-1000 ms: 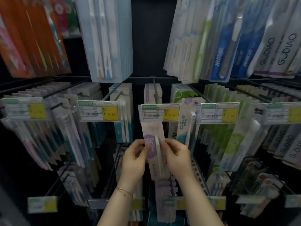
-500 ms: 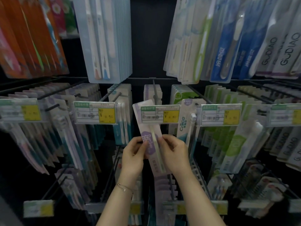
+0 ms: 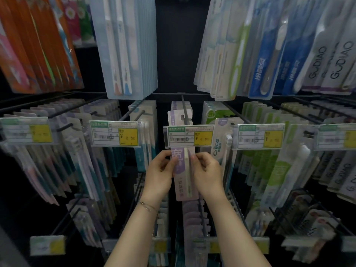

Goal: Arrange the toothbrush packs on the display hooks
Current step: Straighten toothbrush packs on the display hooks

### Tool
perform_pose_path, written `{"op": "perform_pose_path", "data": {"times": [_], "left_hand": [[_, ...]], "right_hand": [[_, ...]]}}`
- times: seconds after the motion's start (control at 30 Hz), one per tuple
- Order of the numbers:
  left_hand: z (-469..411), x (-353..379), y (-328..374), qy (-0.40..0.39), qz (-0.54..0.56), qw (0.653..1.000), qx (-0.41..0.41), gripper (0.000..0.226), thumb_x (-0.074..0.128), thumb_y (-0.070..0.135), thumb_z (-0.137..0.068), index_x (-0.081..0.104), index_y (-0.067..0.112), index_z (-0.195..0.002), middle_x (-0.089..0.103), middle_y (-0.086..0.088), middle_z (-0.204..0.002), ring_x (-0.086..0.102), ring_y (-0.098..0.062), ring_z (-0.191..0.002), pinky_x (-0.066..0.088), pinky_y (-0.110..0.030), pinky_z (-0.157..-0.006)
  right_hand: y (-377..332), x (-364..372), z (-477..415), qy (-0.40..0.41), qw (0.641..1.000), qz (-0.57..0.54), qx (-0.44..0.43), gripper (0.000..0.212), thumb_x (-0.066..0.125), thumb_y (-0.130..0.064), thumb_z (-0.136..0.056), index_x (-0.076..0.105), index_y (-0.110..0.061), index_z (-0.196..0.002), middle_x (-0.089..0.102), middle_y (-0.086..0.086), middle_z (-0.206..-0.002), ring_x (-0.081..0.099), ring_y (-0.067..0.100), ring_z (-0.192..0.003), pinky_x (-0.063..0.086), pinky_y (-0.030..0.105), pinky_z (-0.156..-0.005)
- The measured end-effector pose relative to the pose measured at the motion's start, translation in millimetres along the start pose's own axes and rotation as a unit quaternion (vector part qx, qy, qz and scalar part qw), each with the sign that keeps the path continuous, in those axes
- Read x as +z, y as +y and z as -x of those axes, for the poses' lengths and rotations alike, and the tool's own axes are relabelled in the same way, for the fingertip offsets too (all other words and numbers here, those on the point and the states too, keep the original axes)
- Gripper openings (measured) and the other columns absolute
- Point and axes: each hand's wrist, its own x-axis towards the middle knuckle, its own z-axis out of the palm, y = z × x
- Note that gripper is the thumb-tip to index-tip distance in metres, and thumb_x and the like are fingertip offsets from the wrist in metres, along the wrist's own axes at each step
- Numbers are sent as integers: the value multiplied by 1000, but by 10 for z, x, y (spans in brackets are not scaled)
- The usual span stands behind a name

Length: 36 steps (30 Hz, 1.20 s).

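Two hands, one pack. The left hand (image 3: 159, 170) and right hand (image 3: 208, 174) each pinch a side edge of a single toothbrush pack (image 3: 182, 189), held upright behind and below the central price label (image 3: 189, 137), one of five labels across this row. The pack is a lilac card with a large pale character and one pale brush under a clear blister. Its notched top shows above the label at the central hook (image 3: 184, 108). One thin bracelet (image 3: 147, 206) circles the left wrist.

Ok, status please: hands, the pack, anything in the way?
Left hand and right hand pinch purple pack. Top at hook. Price tag in front.
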Motion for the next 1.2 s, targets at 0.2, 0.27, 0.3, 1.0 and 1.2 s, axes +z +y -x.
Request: {"op": "perform_pose_path", "data": {"times": [0.2, 0.27, 0.3, 1.0, 1.2], "left_hand": [[-38, -13, -5, -21, -50, 999, 2, 15, 56, 14, -95, 66, 26, -97, 71, 3, -82, 68, -9, -75, 56, -23, -66], [-24, -16, -8, -23, -61, 998, 2, 15, 55, 15, -96, 65, 25, -98, 70, 6, -82, 66, -3, -72, 53, -17, -63], [-14, -19, -6, -22, -65, 998, 4, 15, 55, 15, -96, 65, 26, -98, 69, 8, -82, 65, 0, -71, 51, -14, -62], [464, -606, -206, -42, -353, 932, 62, 25, 59, 25, -93, 58, 18, -117, 58, 3, -100, 57, -13, -92, 52, -32, -82], [735, -807, -197, -83, -463, 881, 52, 22, 51, 30, -96, 55, 20, -116, 52, 2, -92, 53, -18, -83, 51, -38, -70]], "right_hand": [[17, 22, 41, 8, 999, 15, 30, 19, 53, -28, -97, 63, -16, -88, 67, -1, -79, 66, 18, -73, 57, 43, -70], [17, 25, 71, 4, 999, 14, 41, 19, 53, -29, -98, 63, -17, -86, 67, 1, -77, 66, 20, -69, 57, 44, -67], [7, 26, 86, 1, 999, 11, 47, 20, 52, -30, -98, 62, -18, -86, 68, 2, -76, 66, 20, -66, 57, 44, -65], [8, -119, 595, -101, 942, 310, -78, 20, 52, -26, -94, 60, -16, -109, 61, 3, -104, 57, 21, -96, 51, 40, -78], [29, -145, 862, -143, 908, 385, -81, 21, 47, -29, -96, 57, -15, -108, 56, 3, -102, 51, 23, -101, 46, 40, -84]]}}
